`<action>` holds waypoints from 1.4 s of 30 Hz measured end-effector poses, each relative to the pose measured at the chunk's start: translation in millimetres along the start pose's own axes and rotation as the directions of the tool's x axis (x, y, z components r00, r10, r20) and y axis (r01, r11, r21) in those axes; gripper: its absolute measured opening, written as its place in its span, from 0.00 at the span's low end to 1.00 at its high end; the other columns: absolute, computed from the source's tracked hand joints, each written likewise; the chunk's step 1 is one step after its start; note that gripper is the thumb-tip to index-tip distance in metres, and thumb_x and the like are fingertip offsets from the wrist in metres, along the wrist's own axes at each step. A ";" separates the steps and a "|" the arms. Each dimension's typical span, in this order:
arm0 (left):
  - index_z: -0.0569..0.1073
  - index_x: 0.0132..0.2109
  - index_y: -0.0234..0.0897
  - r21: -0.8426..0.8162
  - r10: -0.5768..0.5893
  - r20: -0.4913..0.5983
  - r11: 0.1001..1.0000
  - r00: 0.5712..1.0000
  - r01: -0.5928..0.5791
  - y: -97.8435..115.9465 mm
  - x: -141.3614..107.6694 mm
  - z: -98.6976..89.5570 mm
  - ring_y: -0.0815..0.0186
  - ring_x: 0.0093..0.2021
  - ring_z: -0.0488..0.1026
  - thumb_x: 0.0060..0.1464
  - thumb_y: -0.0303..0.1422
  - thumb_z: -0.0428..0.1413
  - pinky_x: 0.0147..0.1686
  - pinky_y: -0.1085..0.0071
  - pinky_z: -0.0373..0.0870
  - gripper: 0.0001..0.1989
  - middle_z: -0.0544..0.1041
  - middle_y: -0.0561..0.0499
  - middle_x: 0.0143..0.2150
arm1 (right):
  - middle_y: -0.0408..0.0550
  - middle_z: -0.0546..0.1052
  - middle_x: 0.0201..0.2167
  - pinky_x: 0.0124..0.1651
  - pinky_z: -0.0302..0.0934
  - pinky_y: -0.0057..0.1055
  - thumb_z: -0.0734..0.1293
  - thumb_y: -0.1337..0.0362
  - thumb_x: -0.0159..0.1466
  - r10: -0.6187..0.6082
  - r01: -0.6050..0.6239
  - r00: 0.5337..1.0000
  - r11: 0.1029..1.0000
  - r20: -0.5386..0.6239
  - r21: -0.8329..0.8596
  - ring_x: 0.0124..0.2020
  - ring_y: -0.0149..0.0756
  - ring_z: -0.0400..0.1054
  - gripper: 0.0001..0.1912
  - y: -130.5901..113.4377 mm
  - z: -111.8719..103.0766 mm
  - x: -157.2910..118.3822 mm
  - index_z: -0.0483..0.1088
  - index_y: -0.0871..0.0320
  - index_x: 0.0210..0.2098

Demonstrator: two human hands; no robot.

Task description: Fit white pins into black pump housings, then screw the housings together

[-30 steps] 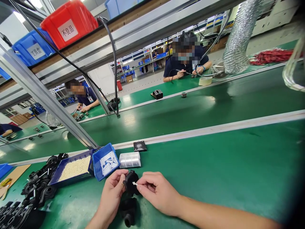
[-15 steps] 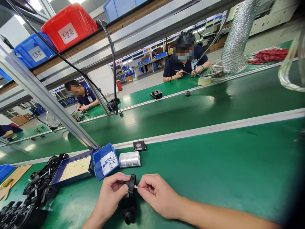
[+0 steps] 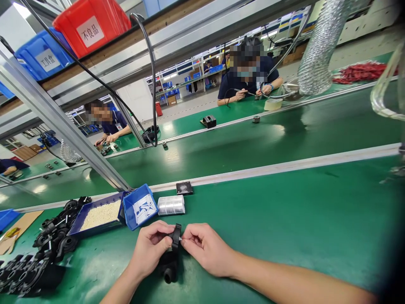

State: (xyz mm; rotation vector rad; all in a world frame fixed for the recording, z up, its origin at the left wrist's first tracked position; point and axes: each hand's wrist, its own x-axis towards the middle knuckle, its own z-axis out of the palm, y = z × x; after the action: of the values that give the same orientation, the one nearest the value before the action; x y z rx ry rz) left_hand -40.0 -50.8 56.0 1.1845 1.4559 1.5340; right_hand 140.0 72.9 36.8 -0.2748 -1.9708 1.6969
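My left hand is closed around a black plastic housing, whose round face is turned to the right. Its lower end, a short tube with a round opening, points down and toward me above the green bench. From the right, my right hand pinches a small white pin between thumb and fingertips. The pin's far end meets the face of the black housing; how deep it sits is hidden. Just beyond my hands lie a clear plastic case and a blue bin with white strips.
Left stand a dark blue tray of small cream-coloured pieces and a pile of black housings. A small black block lies near the white rail. A metal post rises at left; co-workers sit across the belt.
The white pin shows less between my right fingertips and the housing; the two are closer. Both hands and the housing appear slightly higher, with the camera view shifted a little.
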 end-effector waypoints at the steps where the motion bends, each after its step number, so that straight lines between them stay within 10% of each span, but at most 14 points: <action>1: 0.86 0.40 0.38 0.003 0.002 -0.009 1.000 1.000 -0.002 -0.1 0.8 0.1 0.56 0.44 0.79 0.53 0.40 0.72 0.45 0.68 0.76 0.12 0.82 0.43 0.40 | 0.36 0.58 0.19 0.27 0.45 0.29 0.67 0.60 0.66 0.001 -0.001 1.000 1.000 -0.004 0.010 0.23 0.30 0.51 0.15 0.5 0.3 0.8 0.62 0.57 0.25; 10: 0.79 0.59 0.41 0.027 -0.012 -0.156 0.999 0.988 0.016 4.0 4.3 -4.7 0.51 0.54 0.80 0.54 0.44 0.71 0.55 0.62 0.77 0.28 0.84 0.41 0.51 | 0.41 0.65 0.26 0.31 0.51 0.29 0.68 0.46 0.69 0.004 0.005 0.997 0.992 -0.073 0.129 0.27 0.32 0.56 0.23 7.8 9.3 12.7 0.70 0.61 0.34; 14: 0.81 0.55 0.41 0.303 0.221 -0.273 0.944 0.936 -0.134 34.3 37.6 -2.7 0.50 0.56 0.78 0.59 0.41 0.67 0.61 0.58 0.72 0.18 0.84 0.42 0.53 | 0.41 0.67 0.31 0.30 0.52 0.28 0.69 0.37 0.67 0.051 -0.016 0.993 0.953 -0.107 0.302 0.27 0.30 0.58 0.33 12.9 6.9 20.0 0.68 0.60 0.53; 18: 0.82 0.53 0.44 0.482 0.439 -0.246 0.829 0.864 -0.284 57.5 96.9 15.4 0.52 0.58 0.76 0.60 0.35 0.65 0.65 0.59 0.67 0.14 0.82 0.45 0.55 | 0.39 0.67 0.29 0.22 0.42 0.26 0.68 0.32 0.65 0.114 -0.063 0.988 0.912 -0.102 0.406 0.19 0.24 0.49 0.36 16.3 2.2 24.7 0.65 0.58 0.52; 25: 0.86 0.43 0.40 0.390 0.266 -0.141 0.900 0.954 -0.194 31.4 156.5 40.0 0.48 0.41 0.84 0.42 0.21 0.68 0.52 0.54 0.79 0.18 0.87 0.45 0.37 | 0.39 0.68 0.29 0.20 0.40 0.25 0.68 0.29 0.62 0.099 -0.069 0.994 0.914 -0.056 0.400 0.17 0.22 0.49 0.38 20.0 -0.9 25.3 0.65 0.59 0.47; 30: 0.82 0.55 0.37 0.288 0.301 -0.258 0.931 0.918 -0.225 31.8 158.4 36.1 0.52 0.55 0.80 0.54 0.30 0.66 0.63 0.58 0.74 0.20 0.84 0.44 0.52 | 0.40 0.69 0.29 0.21 0.43 0.25 0.68 0.28 0.61 0.095 -0.069 0.994 0.916 -0.046 0.395 0.17 0.22 0.50 0.40 21.5 0.0 25.6 0.67 0.60 0.47; 35: 0.85 0.45 0.32 0.231 0.194 -0.205 0.962 0.959 -0.145 21.8 161.5 33.4 0.47 0.43 0.85 0.42 0.25 0.71 0.50 0.52 0.82 0.19 0.87 0.41 0.40 | 0.40 0.69 0.29 0.21 0.43 0.25 0.67 0.27 0.61 0.104 -0.089 0.994 0.920 -0.018 0.381 0.17 0.22 0.49 0.41 18.8 0.1 23.5 0.67 0.60 0.47; 42: 0.84 0.50 0.33 0.136 0.175 -0.253 0.980 0.952 -0.144 20.2 163.3 33.6 0.48 0.52 0.82 0.46 0.27 0.71 0.62 0.51 0.74 0.21 0.86 0.40 0.47 | 0.40 0.69 0.29 0.21 0.43 0.25 0.67 0.27 0.61 0.109 -0.101 0.994 0.925 -0.001 0.367 0.17 0.22 0.49 0.40 16.3 -2.0 23.8 0.67 0.60 0.46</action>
State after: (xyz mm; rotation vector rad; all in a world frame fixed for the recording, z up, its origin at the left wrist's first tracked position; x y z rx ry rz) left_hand -61.1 110.3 98.3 1.2272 1.6767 1.7943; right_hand 118.1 89.1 27.3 -0.2640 -1.6039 2.0796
